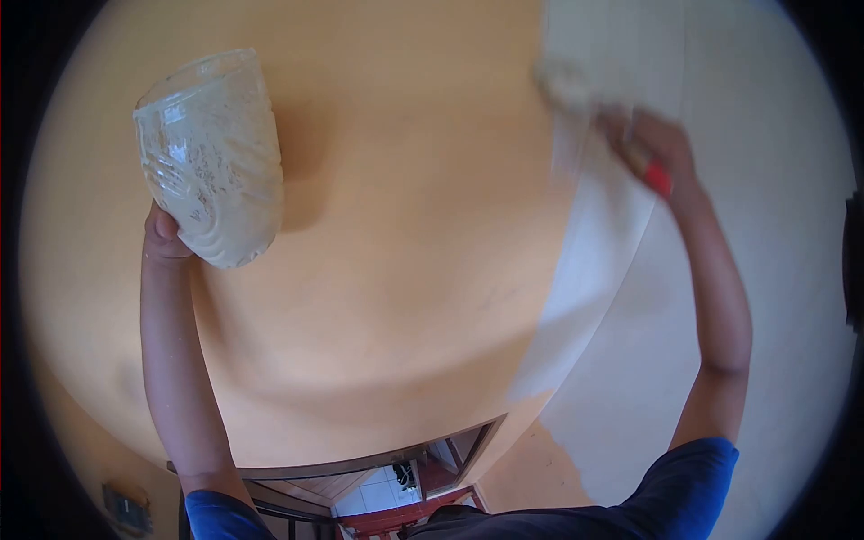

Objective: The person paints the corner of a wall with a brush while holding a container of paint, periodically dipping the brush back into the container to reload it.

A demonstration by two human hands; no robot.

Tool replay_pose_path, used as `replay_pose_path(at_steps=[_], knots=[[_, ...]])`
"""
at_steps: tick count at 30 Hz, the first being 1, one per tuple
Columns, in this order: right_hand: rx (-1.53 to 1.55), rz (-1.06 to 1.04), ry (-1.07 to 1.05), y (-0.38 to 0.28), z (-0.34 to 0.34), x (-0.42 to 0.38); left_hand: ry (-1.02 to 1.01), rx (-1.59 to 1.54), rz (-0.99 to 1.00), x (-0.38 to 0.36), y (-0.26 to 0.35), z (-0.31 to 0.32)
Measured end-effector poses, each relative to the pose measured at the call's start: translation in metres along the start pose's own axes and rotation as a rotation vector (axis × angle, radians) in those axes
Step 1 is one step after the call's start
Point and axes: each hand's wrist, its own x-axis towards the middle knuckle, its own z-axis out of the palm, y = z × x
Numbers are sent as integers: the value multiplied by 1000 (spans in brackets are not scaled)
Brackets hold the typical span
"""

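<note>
My left hand [166, 232] grips the lower part of a clear, ridged container [220, 175] coated inside with whitish paint. The container is raised at the left and tilted, its mouth upward. At the upper right, my right hand [664, 146] is closed around a paintbrush [567, 87] whose handle has a red end. The brush head is smeared by motion and overlaps the border where the orange wall [405, 198] meets a white painted strip [594, 270]. Most of the left fingers are hidden behind the container.
A whitish wall [765, 270] adjoins at the right, with an orange patch [531, 468] low down. Below me is a dark-framed opening [490, 436] with a tiled floor [378, 495] beyond. A dark wall fitting [128, 511] sits at the lower left.
</note>
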Motion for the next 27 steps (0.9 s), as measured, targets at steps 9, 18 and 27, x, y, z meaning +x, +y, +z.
replay_pose_path(at_steps=[9, 18, 27], knots=[[-6, -120, -470, -59, 11, -72, -68, -20, -41, 4, -1, -2], [-274, -151, 111, -40, -73, 90, -40, -21, -9, 8, 4, -1], [-295, -264, -348, -33, 20, -51, 55, 89, 29, 17, 10, 66]])
